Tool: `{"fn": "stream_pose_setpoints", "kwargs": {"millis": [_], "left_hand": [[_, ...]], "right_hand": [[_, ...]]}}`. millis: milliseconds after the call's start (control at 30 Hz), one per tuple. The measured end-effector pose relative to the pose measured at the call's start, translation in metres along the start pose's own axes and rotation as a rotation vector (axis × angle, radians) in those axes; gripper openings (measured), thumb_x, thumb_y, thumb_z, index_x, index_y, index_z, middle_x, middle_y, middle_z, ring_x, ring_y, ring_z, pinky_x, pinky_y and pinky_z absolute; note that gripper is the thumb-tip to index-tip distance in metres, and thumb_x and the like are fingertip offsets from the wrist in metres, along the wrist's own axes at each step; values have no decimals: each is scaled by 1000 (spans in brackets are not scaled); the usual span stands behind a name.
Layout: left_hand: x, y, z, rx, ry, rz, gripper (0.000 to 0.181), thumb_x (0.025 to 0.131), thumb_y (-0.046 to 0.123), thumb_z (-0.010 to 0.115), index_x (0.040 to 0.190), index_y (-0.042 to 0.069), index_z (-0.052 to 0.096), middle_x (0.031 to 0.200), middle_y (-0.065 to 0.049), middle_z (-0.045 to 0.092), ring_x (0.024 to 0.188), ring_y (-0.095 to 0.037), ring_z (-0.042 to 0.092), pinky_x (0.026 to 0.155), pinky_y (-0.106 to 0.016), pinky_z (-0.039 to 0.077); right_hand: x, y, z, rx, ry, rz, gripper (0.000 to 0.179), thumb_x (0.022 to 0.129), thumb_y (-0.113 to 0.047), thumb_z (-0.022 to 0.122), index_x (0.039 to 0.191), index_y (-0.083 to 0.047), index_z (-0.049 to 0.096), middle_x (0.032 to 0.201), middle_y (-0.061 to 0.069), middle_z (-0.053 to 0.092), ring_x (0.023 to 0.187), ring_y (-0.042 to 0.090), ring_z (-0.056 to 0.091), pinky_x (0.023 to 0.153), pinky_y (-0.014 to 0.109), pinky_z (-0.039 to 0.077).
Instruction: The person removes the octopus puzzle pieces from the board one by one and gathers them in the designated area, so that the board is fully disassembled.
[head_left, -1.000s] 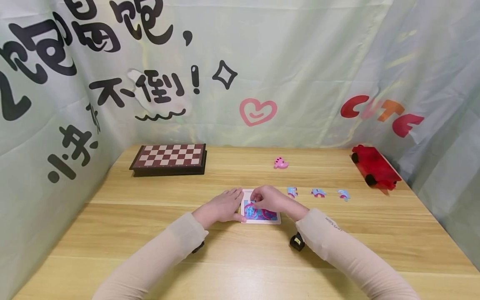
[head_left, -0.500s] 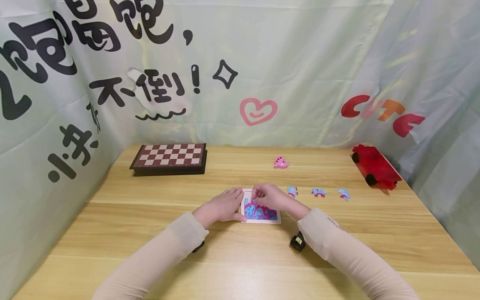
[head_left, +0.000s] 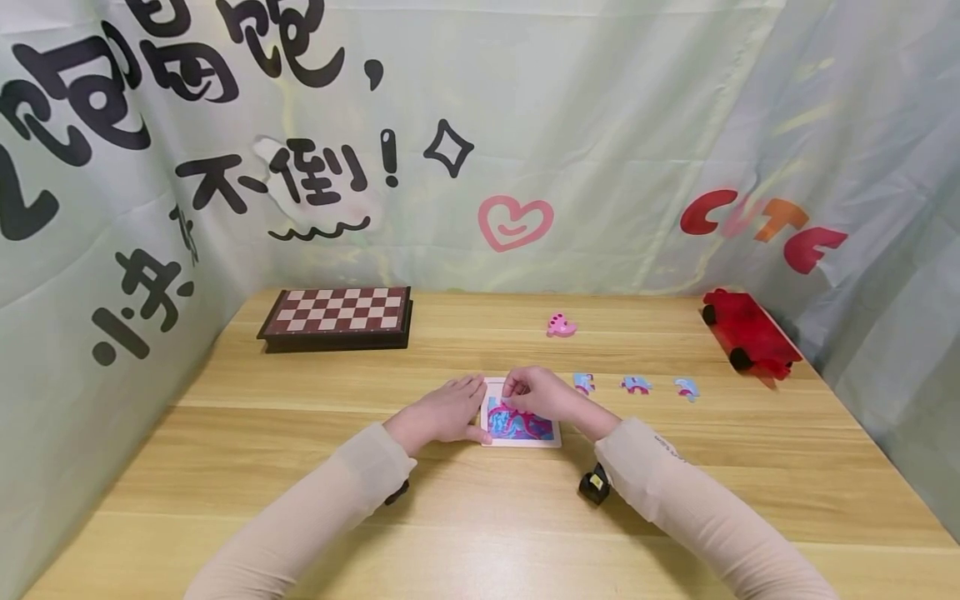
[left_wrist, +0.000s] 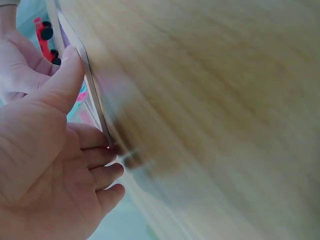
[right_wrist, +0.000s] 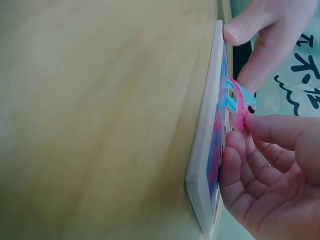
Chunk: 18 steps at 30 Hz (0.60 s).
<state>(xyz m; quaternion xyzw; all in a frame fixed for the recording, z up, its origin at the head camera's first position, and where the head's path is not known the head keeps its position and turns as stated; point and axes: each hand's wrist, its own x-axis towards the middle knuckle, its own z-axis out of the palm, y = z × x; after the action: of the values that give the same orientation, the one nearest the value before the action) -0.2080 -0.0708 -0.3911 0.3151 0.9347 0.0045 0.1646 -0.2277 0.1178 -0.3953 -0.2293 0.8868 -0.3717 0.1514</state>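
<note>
Right hand (head_left: 542, 392): thumb and index closed in a pinch on one pink-and-blue puzzle piece (right_wrist: 240, 106), other fingers curled in close to the tray face. Piece is tilted, not flat. Can't tell if its lower edge touches the picture or sits just above.

Left hand (head_left: 442, 410): not pinching, fingers extended along the tray's left side, thumb at the near-left corner. Looks like it's steadying.

Key relation: puzzle tray (head_left: 525, 444) is directly under the right-hand grip, flat on the desk (head_left: 495, 533). Near part of the picture is filled; piece is over the far half, left of the right palm. Slot should be below and just beyond the fingertips, but the hand hides most of that strip. Piece's long axis unclear at this tilt. Right hand owns the piece, left is right beside it.

Edges: left side blocked by left hand, right side under the right wrist. Near side is bare desk, far side mostly too. Three loose pieces (head_left: 636, 384) in a row to the right, nearest one just past the right hand; keep the wrist low-sweep off it.
</note>
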Motion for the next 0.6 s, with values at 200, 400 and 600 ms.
{"fn": "stream_pose_setpoints", "kwargs": {"millis": [200, 400, 600], "left_hand": [[1, 1, 1, 23, 8, -7, 76, 92, 50, 43, 143, -3, 26, 150, -15, 18, 137, -26, 16, 109, -38, 17], [0, 2, -1, 23, 12, -10, 76, 91, 50, 45, 142, -3, 27, 149, -15, 19, 136, -27, 17, 109, -38, 17], [0, 3, -2, 25, 5, -9, 75, 91, 49, 46, 142, -3, 28, 150, -15, 19, 136, -27, 17, 109, -38, 17]], "right_hand": [[-2, 0, -1, 33, -2, -3, 5, 86, -2, 62, 82, -5, 59, 72, 1, 54, 64, 14, 48, 57, 25, 43], [-2, 5, -2, 81, -22, -25, 3, 86, -3, 62, 86, -2, 59, 71, 1, 54, 63, 14, 47, 56, 24, 41], [-3, 10, -2, 162, -32, -27, 4, 88, -5, 61, 87, -2, 59, 72, 2, 54, 64, 15, 49, 57, 26, 43]]}}
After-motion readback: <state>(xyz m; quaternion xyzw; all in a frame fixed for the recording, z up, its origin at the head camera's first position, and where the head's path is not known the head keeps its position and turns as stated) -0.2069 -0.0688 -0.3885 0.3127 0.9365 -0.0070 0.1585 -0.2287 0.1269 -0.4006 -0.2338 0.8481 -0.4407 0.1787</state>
